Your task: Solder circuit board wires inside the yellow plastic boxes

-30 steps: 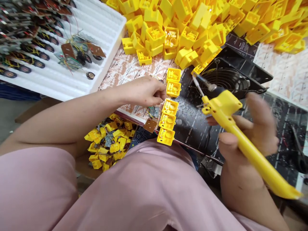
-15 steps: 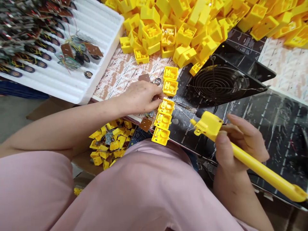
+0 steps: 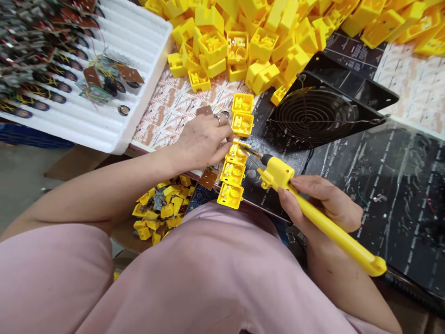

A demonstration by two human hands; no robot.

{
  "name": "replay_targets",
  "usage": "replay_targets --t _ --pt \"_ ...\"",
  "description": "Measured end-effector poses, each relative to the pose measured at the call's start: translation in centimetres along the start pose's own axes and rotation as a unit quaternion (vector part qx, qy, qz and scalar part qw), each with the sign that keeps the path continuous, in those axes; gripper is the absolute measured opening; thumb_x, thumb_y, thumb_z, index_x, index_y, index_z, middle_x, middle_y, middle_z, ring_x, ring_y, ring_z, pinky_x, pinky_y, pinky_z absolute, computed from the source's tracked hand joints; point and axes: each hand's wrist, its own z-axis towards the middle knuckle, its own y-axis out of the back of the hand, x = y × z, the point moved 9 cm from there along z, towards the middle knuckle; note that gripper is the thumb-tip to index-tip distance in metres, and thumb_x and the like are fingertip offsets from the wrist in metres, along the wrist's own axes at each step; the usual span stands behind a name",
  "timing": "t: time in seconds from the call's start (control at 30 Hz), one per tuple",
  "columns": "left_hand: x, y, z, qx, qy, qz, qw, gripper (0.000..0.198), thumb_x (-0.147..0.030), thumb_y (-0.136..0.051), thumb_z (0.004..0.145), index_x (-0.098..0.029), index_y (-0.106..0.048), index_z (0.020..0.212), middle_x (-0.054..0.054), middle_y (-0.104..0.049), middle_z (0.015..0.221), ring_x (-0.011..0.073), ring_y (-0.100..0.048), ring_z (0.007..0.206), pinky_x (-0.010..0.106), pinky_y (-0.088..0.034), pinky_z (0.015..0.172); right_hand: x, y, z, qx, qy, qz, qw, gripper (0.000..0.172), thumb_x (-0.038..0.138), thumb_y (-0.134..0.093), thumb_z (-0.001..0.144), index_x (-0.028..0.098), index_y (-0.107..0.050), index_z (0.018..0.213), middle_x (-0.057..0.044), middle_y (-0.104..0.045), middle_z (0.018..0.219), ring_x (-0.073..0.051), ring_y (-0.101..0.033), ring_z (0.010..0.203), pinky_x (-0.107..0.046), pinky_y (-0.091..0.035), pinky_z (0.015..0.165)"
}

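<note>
My right hand [image 3: 323, 204] grips a yellow soldering iron [image 3: 316, 215], its fingers wrapped round the handle. The iron's tip and a thin solder feed reach into one yellow plastic housing [image 3: 237, 153] in a short column of open housings. On that housing's left edge my left hand [image 3: 208, 139] is closed in a pinch; what its fingertips hold is too small to make out. Two more housings, one [image 3: 232, 173] and another [image 3: 230, 195], lie nearer my body with small wires inside. Brown circuit boards, one of them [image 3: 208, 178], lie beside the left hand.
A black fan [image 3: 313, 113] stands right of the column. Behind is a big heap of yellow housings [image 3: 212, 46]. A white foam tray [image 3: 139, 60] with rows of wired circuit assemblies sits at left. Below the table edge, more yellow parts [image 3: 163, 208] are piled.
My right hand has moved left with the soldering iron, bringing its tip from beside the housings to inside one. My left hand stays pinched at the same housing.
</note>
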Motion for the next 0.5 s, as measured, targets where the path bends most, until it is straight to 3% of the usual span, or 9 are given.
replay_targets --t 0.1,0.17,0.33,0.5 --pt "-0.4 0.1 0.0 -0.011 -0.018 0.021 1.0 0.039 -0.029 -0.041 0.1 -0.015 -0.076 0.091 0.01 -0.076 0.098 0.0257 -0.073 0.083 0.039 -0.052 0.073 0.6 -0.8 0.7 0.043 0.021 -0.025 0.999 0.011 0.023 -0.08 0.091 0.024 -0.07 0.091 0.001 -0.079 0.08 -0.016 -0.076 0.064 -0.024 -0.061 0.054" --pt "-0.5 0.1 0.0 -0.008 -0.025 0.029 0.999 0.037 -0.029 -0.042 0.099 -0.015 -0.075 0.09 0.009 -0.076 0.098 0.0254 -0.072 0.083 0.039 -0.052 0.072 0.9 -1.3 1.1 0.064 0.037 -0.048 0.996 0.012 0.026 -0.077 0.094 0.022 -0.069 0.086 -0.001 -0.078 0.077 -0.015 -0.075 0.062 -0.023 -0.06 0.054" --pt "-0.7 0.2 0.1 -0.012 -0.038 0.047 0.998 0.035 -0.029 -0.043 0.097 -0.016 -0.074 0.089 0.009 -0.075 0.1 0.026 -0.072 0.086 0.039 -0.052 0.073 2.4 -1.3 1.7 0.073 0.115 -0.084 0.987 0.013 0.022 -0.08 0.092 0.022 -0.067 0.091 -0.002 -0.079 0.079 -0.014 -0.075 0.064 -0.021 -0.055 0.052" --pt "-0.5 -0.1 0.5 0.018 -0.03 0.042 0.998 0.036 -0.029 -0.042 0.098 -0.016 -0.075 0.089 0.009 -0.075 0.104 0.0264 -0.072 0.089 0.041 -0.053 0.078 1.1 0.0 1.5 0.088 0.06 -0.061 0.992 0.006 0.023 -0.074 0.096 0.023 -0.069 0.094 -0.003 -0.08 0.085 -0.015 -0.076 0.069 -0.024 -0.059 0.058"
